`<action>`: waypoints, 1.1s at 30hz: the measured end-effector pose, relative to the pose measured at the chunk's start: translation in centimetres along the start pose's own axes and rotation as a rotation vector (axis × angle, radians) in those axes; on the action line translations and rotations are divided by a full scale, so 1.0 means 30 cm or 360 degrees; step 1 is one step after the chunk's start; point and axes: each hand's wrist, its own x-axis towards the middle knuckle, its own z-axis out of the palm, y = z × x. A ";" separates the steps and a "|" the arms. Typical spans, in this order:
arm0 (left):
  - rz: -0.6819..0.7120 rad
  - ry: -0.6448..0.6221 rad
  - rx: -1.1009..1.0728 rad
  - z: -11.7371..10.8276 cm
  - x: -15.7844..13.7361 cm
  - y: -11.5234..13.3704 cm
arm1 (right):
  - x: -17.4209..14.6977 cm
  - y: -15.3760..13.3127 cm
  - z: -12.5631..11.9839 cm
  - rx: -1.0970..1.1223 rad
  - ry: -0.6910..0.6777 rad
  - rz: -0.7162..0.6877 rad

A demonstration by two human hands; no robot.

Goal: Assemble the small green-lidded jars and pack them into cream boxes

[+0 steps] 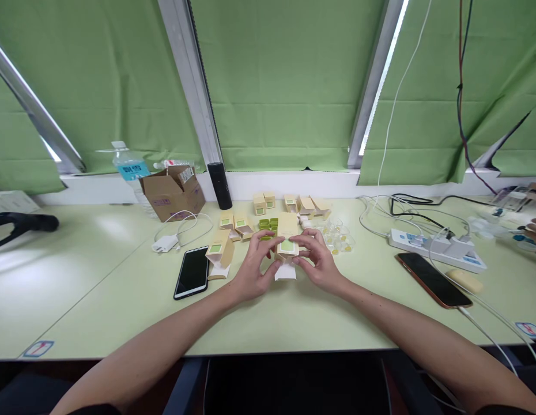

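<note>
Between my two hands is a small cream cardboard box (287,226) with a pale green window and a white flap hanging open toward me. My left hand (258,266) pinches its left side, and my right hand (319,262) grips its right side. Behind my left fingers sit several green square containers (268,222), partly hidden. Clear plastic pieces with yellow bits (337,236) lie just beyond my right hand. To the left, another cream box (220,251) rests with its flap open, and more such boxes (236,223) stand behind it.
A phone (192,272) lies left of my hands, another phone (433,279) at the right beside a power strip (436,251) with cables. Toward the back stand a brown carton (173,195), a water bottle (132,170) and a black cylinder (220,185). Another person's hand (535,231) shows at far right.
</note>
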 end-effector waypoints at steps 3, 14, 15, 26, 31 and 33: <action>-0.0025 -0.0198 -0.0154 -0.018 0.002 0.006 | 0.005 0.002 -0.004 0.0086 0.0030 0.0017; -0.0110 -0.0258 -0.0304 -0.008 0.002 0.002 | 0.005 0.002 0.007 0.0087 0.0068 0.0019; -0.0126 -0.0236 -0.0317 -0.006 0.001 0.001 | 0.005 0.002 0.008 0.0081 0.0068 0.0020; -0.0325 -0.0066 -0.0652 0.019 -0.006 0.010 | -0.006 0.000 0.009 0.0047 -0.0015 -0.0043; -0.0353 -0.0004 -0.0681 0.024 -0.007 -0.002 | -0.009 -0.007 0.009 0.0035 -0.0053 -0.0093; -0.0354 0.0018 -0.0667 0.025 -0.007 -0.006 | -0.010 -0.007 0.008 0.0043 -0.0072 -0.0103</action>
